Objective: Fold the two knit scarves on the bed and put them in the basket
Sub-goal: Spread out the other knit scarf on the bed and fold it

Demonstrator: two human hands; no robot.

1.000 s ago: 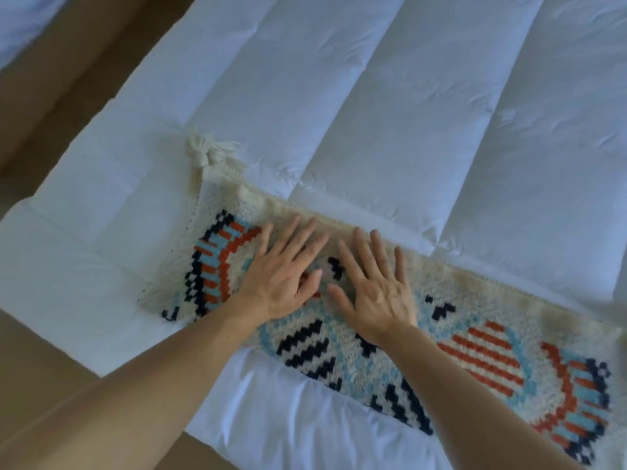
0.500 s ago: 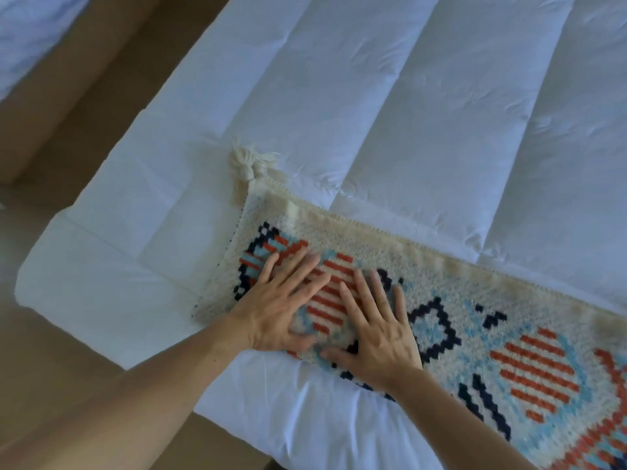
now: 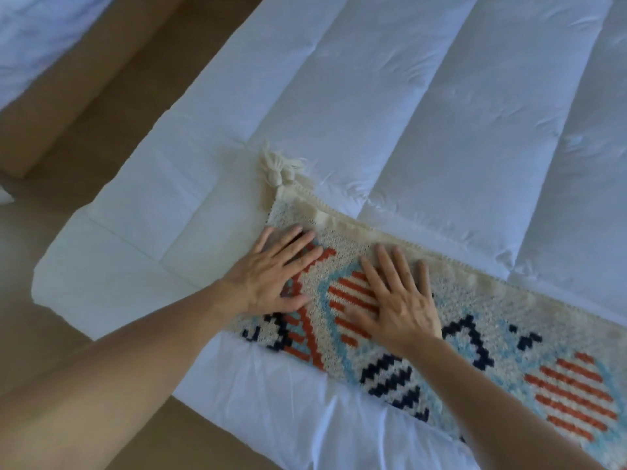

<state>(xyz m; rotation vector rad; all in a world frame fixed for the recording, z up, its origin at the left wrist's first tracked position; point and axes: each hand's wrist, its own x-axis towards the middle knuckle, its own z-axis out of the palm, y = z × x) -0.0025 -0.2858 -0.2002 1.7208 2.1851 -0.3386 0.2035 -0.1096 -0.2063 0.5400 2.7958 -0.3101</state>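
head view: scarf (image 3: 481,320) lies stretched along the near edge of the bed (image 3: 373,96), pattern up, running from its tassel (image 3: 278,167) at the left off toward the near right. left hand (image 3: 271,276) and right hand (image 3: 397,300) rest flat on its left end, side by side, fingers straight and spread, gripping nothing. judging by this, they are pressing the knit smooth so a fold lies even. no second scarf or basket shows. brown floor (image 3: 101,79) lies to the left.

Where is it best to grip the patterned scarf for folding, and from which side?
Probably pinch the scarf at both corners of its short end by the tassel, coming from the left. That end lies flat on the duvet; the rest runs off right.
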